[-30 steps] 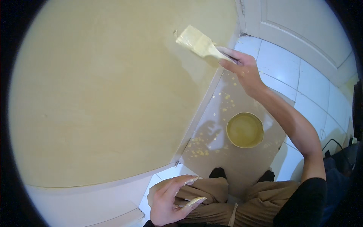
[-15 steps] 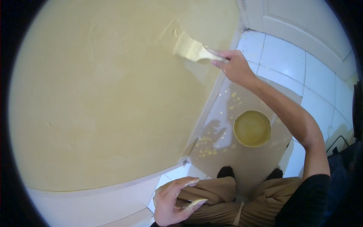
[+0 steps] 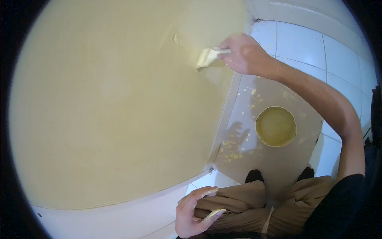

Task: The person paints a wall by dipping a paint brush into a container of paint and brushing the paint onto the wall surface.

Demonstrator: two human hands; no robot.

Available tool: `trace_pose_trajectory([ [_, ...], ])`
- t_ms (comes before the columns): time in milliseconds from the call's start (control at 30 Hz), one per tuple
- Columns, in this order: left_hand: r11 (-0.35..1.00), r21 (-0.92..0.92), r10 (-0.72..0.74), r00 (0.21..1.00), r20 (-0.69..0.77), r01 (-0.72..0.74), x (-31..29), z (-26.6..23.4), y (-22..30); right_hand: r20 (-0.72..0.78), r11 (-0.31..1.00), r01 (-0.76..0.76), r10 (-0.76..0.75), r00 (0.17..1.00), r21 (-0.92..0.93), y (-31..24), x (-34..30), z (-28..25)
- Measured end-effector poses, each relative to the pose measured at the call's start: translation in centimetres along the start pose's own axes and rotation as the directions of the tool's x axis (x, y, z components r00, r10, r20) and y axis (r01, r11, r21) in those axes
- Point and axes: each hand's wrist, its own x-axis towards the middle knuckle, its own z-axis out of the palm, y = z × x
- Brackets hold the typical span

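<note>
My right hand (image 3: 246,54) grips the pale handle of a wide paintbrush (image 3: 207,58), its bristles coated in pale yellow paint. The tip of the bristles meets or nearly meets a big pale yellow wall (image 3: 119,119) close to its right edge. To the left of the bristles, a small wet-looking blob or ridge of paint (image 3: 175,38) stands on the wall. Down by my lap, my left hand (image 3: 193,215) holds nothing; its fingers are curved and apart from the thumb, with yellow paint on their tips.
A round tub of yellow paint (image 3: 276,126) stands on a brown sheet (image 3: 270,163) speckled with yellow drips. White floor tiles (image 3: 300,44) surround the sheet. White skirting (image 3: 131,215) runs along the wall's base. A white door or panel (image 3: 306,10) is at the upper right.
The brush has moved right along the wall, toward its edge, and now tilts with the bristles pointing down-left. My left hand keeps the same curved pose. The whole view has shifted slightly.
</note>
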Motion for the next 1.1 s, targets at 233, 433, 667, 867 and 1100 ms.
trace_pose_trajectory([
  [233,0.995,-0.035,-0.096,0.995,-0.008,0.096,-0.8,0.8,0.8,0.355,0.957,-0.283,0.243,0.903,0.064,-5.1,6.3,-6.8],
  [433,0.994,-0.022,-0.108,0.994,-0.002,0.108,-0.7,1.2,1.0,0.357,0.981,-0.188,0.161,0.92,0.043,-5.0,7.5,-10.7],
  [667,0.993,-0.004,-0.119,0.993,-0.004,0.119,-0.7,1.0,0.7,0.118,0.944,-0.212,0.188,0.975,0.252,-2.6,3.8,-3.4],
  [867,1.0,0.007,-0.024,1.0,-0.013,0.024,-0.6,0.6,-2.0,0.402,0.92,-0.375,0.303,0.864,0.113,0.8,-5.7,1.6],
  [1100,0.999,-0.002,-0.04,0.999,-0.018,0.04,-0.6,0.3,-1.5,0.532,0.85,-0.524,0.467,0.707,-0.05,2.3,-7.2,-1.2],
])
